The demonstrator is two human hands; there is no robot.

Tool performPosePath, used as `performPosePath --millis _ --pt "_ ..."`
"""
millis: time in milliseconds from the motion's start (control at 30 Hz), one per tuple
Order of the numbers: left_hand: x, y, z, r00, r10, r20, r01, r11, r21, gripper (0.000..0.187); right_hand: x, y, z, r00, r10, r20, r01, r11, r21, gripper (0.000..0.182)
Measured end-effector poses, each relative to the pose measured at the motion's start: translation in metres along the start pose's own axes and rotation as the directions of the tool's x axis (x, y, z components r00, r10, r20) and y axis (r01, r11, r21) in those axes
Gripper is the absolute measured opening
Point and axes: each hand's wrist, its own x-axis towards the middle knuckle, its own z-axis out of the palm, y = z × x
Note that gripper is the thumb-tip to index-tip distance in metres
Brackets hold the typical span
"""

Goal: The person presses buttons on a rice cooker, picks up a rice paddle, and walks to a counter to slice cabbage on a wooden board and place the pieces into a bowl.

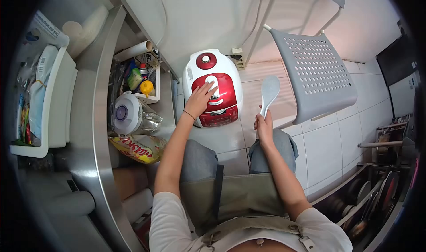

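Observation:
A red and white rice cooker (226, 89) stands on the tiled floor against the wall, its lid down. My left hand (199, 100) lies on top of the lid beside the white handle, fingers spread, holding nothing. My right hand (264, 127), to the right of the cooker, grips the handle of a pale rice paddle (270, 90), whose flat end points up and away from me. The paddle and the cooker are apart.
A grey perforated chair (317, 68) stands at the right. On the left, a metal shelf unit (91, 119) holds a white tub (57, 101), a clear jug with a white lid (128, 113) and a yellow bag (140, 148). A rack with pans (368, 194) is at lower right.

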Motion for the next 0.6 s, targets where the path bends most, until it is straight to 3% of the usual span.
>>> performPosePath --millis 167,233,367,600 --pt "0.014 -0.010 -0.005 0.996 0.075 0.053 -0.077 0.996 0.046 0.055 0.006 0.005 -0.004 1.000 0.004 0.021 -0.004 1.000 -0.004 0.039" --pt "0.020 -0.004 -0.017 0.969 -0.023 0.246 0.039 0.997 -0.062 0.056 0.008 0.006 -0.002 1.000 0.005 0.021 -0.005 1.000 0.002 0.038" --pt "0.033 0.002 -0.031 0.917 -0.074 0.393 0.107 0.992 -0.062 0.059 0.009 0.001 -0.001 0.997 0.063 0.032 -0.065 0.995 0.077 0.038" --pt "0.026 0.008 -0.017 0.935 -0.094 0.341 0.135 0.986 -0.098 0.059 0.009 -0.001 -0.001 0.998 0.061 0.028 -0.063 0.994 0.093 0.037"
